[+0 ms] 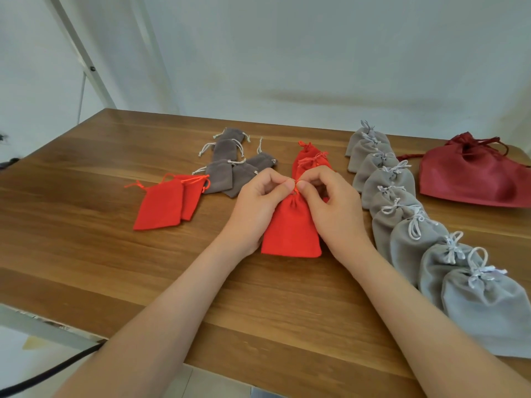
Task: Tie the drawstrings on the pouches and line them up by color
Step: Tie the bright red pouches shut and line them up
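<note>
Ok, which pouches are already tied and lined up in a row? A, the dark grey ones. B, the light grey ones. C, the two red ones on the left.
B: the light grey pouches run in an overlapping row down the right side, each with a bow, while the dark grey pouches lie in a loose pile.

Red pouch [290, 228] lies flat, neck cinched.
</note>
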Available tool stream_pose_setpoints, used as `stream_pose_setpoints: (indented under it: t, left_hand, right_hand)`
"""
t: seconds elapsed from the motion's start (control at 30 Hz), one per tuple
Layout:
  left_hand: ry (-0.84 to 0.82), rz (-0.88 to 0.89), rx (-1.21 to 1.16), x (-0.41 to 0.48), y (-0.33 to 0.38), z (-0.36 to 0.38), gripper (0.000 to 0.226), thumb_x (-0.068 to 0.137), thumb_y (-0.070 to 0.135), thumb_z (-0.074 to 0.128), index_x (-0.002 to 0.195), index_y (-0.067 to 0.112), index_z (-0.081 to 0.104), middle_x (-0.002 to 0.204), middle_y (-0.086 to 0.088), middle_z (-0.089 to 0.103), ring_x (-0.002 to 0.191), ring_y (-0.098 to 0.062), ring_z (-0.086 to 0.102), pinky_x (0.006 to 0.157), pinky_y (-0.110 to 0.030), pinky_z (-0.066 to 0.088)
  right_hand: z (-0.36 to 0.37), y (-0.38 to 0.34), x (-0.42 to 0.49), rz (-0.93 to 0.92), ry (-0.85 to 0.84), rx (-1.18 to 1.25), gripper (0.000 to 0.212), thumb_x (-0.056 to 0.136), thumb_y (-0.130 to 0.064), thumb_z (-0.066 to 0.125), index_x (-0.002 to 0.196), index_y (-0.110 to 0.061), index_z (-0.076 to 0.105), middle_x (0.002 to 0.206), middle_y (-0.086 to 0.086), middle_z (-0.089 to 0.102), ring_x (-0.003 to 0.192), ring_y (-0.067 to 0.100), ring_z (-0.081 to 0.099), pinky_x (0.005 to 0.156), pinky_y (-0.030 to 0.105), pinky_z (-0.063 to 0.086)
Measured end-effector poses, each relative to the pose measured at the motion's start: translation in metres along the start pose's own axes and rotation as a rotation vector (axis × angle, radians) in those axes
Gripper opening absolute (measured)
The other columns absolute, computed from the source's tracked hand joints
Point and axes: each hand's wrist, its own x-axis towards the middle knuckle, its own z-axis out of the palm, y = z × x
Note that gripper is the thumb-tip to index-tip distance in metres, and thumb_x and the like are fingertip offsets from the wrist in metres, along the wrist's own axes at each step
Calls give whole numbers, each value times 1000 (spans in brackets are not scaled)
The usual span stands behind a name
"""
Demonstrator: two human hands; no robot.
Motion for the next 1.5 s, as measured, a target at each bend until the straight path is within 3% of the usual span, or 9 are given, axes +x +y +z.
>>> stream_pose_setpoints:
  t: [0.1,0.3,0.5,0.6,0.77,0.93,1.07,1.3,1.5]
  left_hand:
    - [-72,-123,-52,0,4,0,12,93,11,56,82,12,60,67,4,61,58,-4,55,55,-16,46]
    - [-139,-218,-33,0,4,0,11,95,14,54,91,15,65,75,-2,61,62,-8,56,57,-19,48]
    - [-7,-47,42,1,-3,1,11,94,10,55,89,15,64,76,1,63,68,-8,56,65,-22,45]
    - [65,44,107,2,-5,-1,9,92,12,58,90,16,66,82,0,64,78,-10,57,73,-26,45]
    - [115,176,275,2,-8,-5,8,91,14,61,91,18,68,85,6,68,84,-6,60,82,-27,47]
    - [125,204,301,2,-8,-5,9,91,16,61,90,19,70,87,5,70,85,-7,61,82,-29,48]
    - [141,130,149,1,-3,-3,12,90,14,62,85,20,71,83,5,70,81,-8,60,79,-30,48]
    - [2,-17,-154,1,5,-1,13,92,9,56,86,11,67,69,8,65,64,-4,57,61,-17,47]
    - [-147,20,-132,6,1,-5,18,92,13,55,79,18,66,73,4,58,68,-9,48,67,-24,39]
  right_hand:
    - [-3,1,2,-120,22,-117,6,87,-6,60,84,-10,63,82,-1,63,81,8,49,71,11,35]
    - [-7,4,3,-203,2,-172,6,83,-2,59,80,-6,62,81,2,64,82,8,46,75,7,32]
    - [-5,-4,4,103,-62,13,11,87,-11,62,88,-22,62,77,-13,60,76,2,55,72,21,42]
    - [-4,-5,3,192,-170,87,17,90,-17,60,81,-31,63,68,-19,61,67,-5,54,66,18,42]
    - [-6,-11,2,273,-259,251,23,91,-9,59,74,-23,65,53,-19,58,52,-7,51,49,8,38]
    - [-3,-11,0,295,-211,329,16,90,-9,60,76,-16,63,65,-3,57,53,-3,49,49,11,37]
    - [0,-10,0,316,-200,445,15,93,-8,56,81,-15,62,64,-3,52,53,-1,46,50,13,36]
    - [-1,-6,3,411,-337,646,22,97,-10,46,80,-13,59,73,3,57,66,13,50,64,27,39]
    - [-4,-10,2,527,-362,828,25,97,-11,43,73,-11,50,58,-4,54,50,6,49,53,20,43]
